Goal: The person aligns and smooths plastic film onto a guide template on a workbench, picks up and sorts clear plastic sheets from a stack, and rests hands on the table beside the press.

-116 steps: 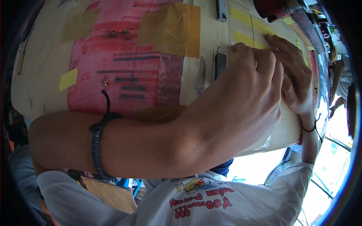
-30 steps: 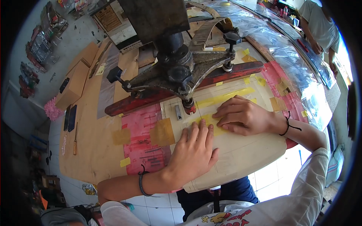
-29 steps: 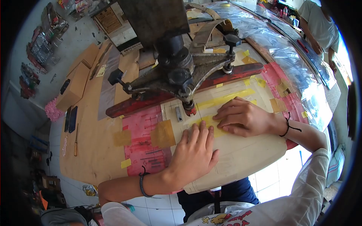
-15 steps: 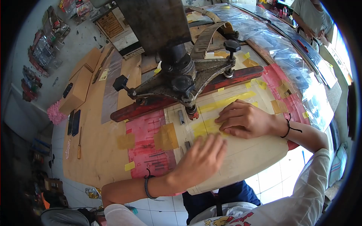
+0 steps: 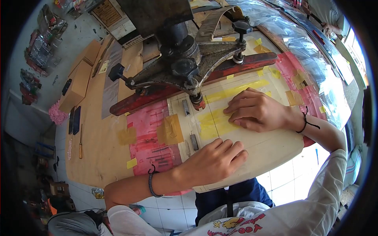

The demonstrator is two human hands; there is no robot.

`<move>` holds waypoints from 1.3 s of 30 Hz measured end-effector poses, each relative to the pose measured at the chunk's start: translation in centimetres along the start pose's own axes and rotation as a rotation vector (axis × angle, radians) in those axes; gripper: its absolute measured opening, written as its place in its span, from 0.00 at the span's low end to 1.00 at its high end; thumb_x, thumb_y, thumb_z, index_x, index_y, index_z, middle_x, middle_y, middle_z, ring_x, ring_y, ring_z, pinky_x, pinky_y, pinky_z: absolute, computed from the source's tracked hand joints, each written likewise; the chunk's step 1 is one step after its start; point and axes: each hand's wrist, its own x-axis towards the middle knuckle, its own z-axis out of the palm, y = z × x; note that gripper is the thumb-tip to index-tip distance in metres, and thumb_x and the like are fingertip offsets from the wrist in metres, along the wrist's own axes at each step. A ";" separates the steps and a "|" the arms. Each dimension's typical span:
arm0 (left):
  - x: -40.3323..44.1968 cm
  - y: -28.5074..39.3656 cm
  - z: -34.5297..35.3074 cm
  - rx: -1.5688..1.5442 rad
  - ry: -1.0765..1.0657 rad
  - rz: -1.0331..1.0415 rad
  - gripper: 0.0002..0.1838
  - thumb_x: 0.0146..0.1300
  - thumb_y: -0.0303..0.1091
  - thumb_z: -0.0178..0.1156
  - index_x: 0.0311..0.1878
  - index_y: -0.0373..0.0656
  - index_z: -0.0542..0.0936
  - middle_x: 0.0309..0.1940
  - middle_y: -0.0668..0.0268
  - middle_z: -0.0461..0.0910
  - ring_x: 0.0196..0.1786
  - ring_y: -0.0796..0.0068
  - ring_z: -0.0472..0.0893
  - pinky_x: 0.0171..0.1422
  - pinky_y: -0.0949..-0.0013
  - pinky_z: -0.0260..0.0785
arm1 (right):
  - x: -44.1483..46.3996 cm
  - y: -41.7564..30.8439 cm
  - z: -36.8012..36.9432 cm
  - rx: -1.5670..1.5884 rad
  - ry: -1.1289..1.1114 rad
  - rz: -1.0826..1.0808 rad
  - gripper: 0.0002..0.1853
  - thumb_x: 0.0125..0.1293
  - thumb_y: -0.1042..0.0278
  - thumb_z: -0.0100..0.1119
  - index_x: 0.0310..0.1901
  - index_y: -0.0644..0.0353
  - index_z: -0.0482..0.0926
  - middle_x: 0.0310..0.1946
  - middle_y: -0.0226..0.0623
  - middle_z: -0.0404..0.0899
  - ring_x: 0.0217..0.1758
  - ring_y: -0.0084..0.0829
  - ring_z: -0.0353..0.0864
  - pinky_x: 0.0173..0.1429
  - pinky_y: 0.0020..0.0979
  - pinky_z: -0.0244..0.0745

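A pale board [image 5: 264,147] with thin drawn lines lies in front of me, crossed by yellow tape strips [image 5: 236,91]. My right hand [image 5: 258,110] rests over the lower yellow tape, fingers bent and fingertips down; whether it pinches anything is hidden. Nearer to me, my left hand [image 5: 214,162] is curled above the board's front part, and its palm side cannot be seen. Left of the hands, two small dark metal pieces [image 5: 193,142] sit on the board. Just beyond them, the red-tipped spindle [image 5: 198,103] of a cast-metal press head [image 5: 185,67] points down.
A long red bar [image 5: 147,98] runs crosswise under the press head. Pink-red strips [image 5: 151,153] flank the pale board. At left are a cardboard box [image 5: 76,84], dark phone-like slabs [image 5: 76,120] and a wooden-handled tool [image 5: 80,147]. Another person [image 5: 328,17] stands far right.
My left hand has gone from loosely extended fingers to curled ones and shifted slightly right. My right hand stays on the tape. The whole view has shifted a little.
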 end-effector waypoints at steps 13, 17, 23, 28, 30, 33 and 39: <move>-0.1 -0.1 0.1 -0.081 -0.008 -0.022 0.19 0.62 0.30 0.62 0.56 0.41 0.79 0.38 0.63 0.76 0.38 0.65 0.82 0.45 0.63 0.76 | 0.1 -0.3 -0.1 -0.003 -0.014 0.024 0.06 0.65 0.70 0.68 0.41 0.60 0.87 0.49 0.37 0.88 0.58 0.41 0.83 0.62 0.42 0.78; -0.1 -0.1 0.1 -0.080 -0.008 -0.022 0.20 0.61 0.31 0.62 0.57 0.41 0.79 0.38 0.63 0.76 0.39 0.65 0.82 0.45 0.62 0.76 | 0.0 -0.2 -0.1 -0.009 -0.008 0.017 0.06 0.66 0.70 0.68 0.41 0.60 0.87 0.49 0.37 0.88 0.57 0.41 0.83 0.62 0.42 0.78; -0.1 -0.1 0.1 -0.087 -0.024 -0.025 0.21 0.59 0.31 0.63 0.57 0.41 0.79 0.38 0.63 0.76 0.40 0.64 0.82 0.46 0.62 0.76 | 0.1 -0.3 -0.1 -0.007 -0.007 0.016 0.06 0.65 0.70 0.68 0.41 0.60 0.87 0.49 0.37 0.88 0.57 0.41 0.83 0.62 0.42 0.78; -0.1 -0.1 0.0 -0.087 -0.032 -0.029 0.21 0.59 0.30 0.63 0.57 0.42 0.79 0.37 0.63 0.75 0.39 0.64 0.82 0.46 0.62 0.75 | 0.1 -0.3 -0.1 -0.007 -0.006 0.008 0.06 0.65 0.70 0.67 0.41 0.60 0.87 0.49 0.37 0.88 0.57 0.41 0.84 0.62 0.41 0.78; -0.1 -0.1 0.1 -0.091 -0.025 -0.032 0.21 0.59 0.30 0.63 0.57 0.42 0.79 0.37 0.63 0.75 0.39 0.65 0.82 0.46 0.62 0.75 | 0.1 -0.3 -0.1 -0.004 -0.003 0.012 0.06 0.65 0.70 0.67 0.41 0.60 0.87 0.49 0.36 0.88 0.57 0.41 0.84 0.63 0.42 0.78; -0.1 -0.2 0.2 -0.100 -0.015 -0.030 0.21 0.58 0.30 0.63 0.57 0.42 0.79 0.37 0.63 0.75 0.39 0.65 0.82 0.46 0.62 0.75 | 0.1 -0.3 0.0 -0.006 0.003 0.012 0.06 0.65 0.70 0.67 0.41 0.60 0.87 0.49 0.37 0.88 0.57 0.41 0.84 0.63 0.42 0.78; -0.1 -0.2 0.2 -0.103 -0.021 -0.032 0.22 0.58 0.30 0.64 0.57 0.41 0.79 0.37 0.63 0.75 0.39 0.64 0.82 0.46 0.62 0.76 | 0.1 -0.2 -0.1 -0.004 0.002 0.001 0.06 0.66 0.70 0.67 0.41 0.60 0.87 0.49 0.37 0.88 0.57 0.41 0.84 0.62 0.42 0.78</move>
